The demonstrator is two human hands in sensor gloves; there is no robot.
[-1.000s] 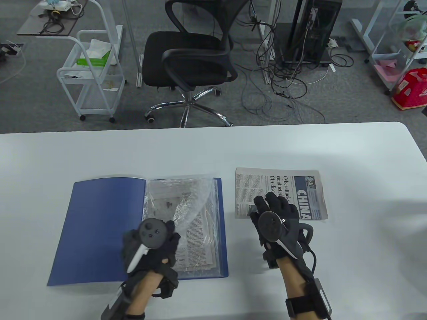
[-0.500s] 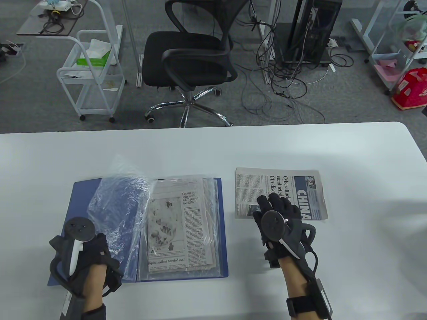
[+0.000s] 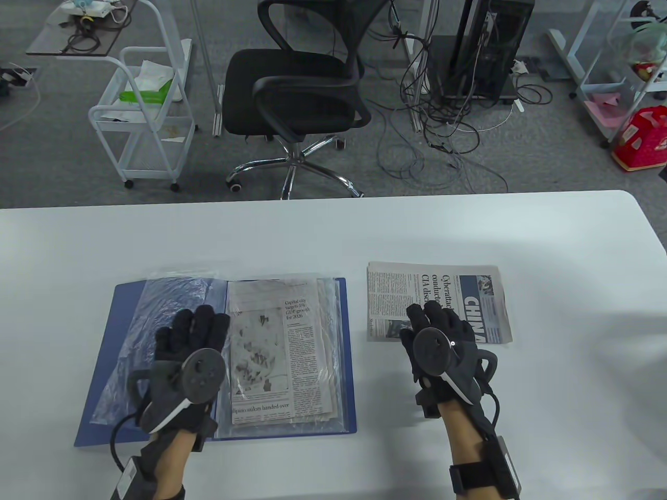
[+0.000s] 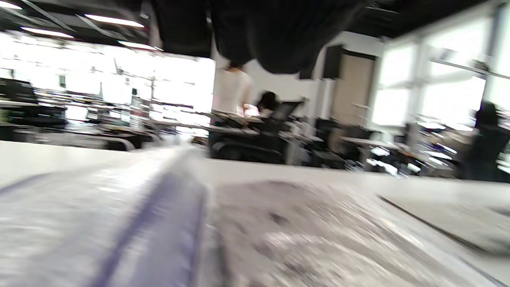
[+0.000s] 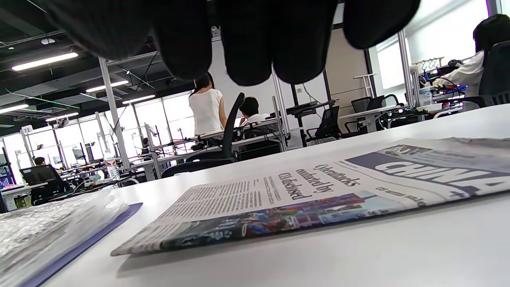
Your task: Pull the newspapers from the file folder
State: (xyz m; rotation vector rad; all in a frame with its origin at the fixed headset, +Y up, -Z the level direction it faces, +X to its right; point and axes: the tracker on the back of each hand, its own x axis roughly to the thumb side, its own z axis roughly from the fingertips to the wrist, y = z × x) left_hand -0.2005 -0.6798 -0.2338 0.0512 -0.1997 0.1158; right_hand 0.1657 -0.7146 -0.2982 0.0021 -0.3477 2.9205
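A blue file folder (image 3: 104,396) lies open on the white table. A clear plastic sleeve (image 3: 130,333) is turned over onto its left page. My left hand (image 3: 193,325) rests flat on that sleeve, fingers spread. The right page holds a sleeve with a newspaper page (image 3: 284,354) inside. A folded newspaper (image 3: 443,286) lies on the table to the right of the folder. My right hand (image 3: 432,320) is over its near edge, fingers extended; in the right wrist view its fingers (image 5: 255,48) hang above the newspaper (image 5: 318,191) without gripping it. The left wrist view is blurred.
The table's far edge (image 3: 333,200) runs across the middle of the table view. A black office chair (image 3: 302,88), a white cart (image 3: 140,114) and floor cables stand beyond it. The right wrist view shows the folder's edge (image 5: 79,243) left of the newspaper.
My left hand lifted a clear sleeve off the right page, swung it to the left and now rests flat on it. The right hand has barely moved.
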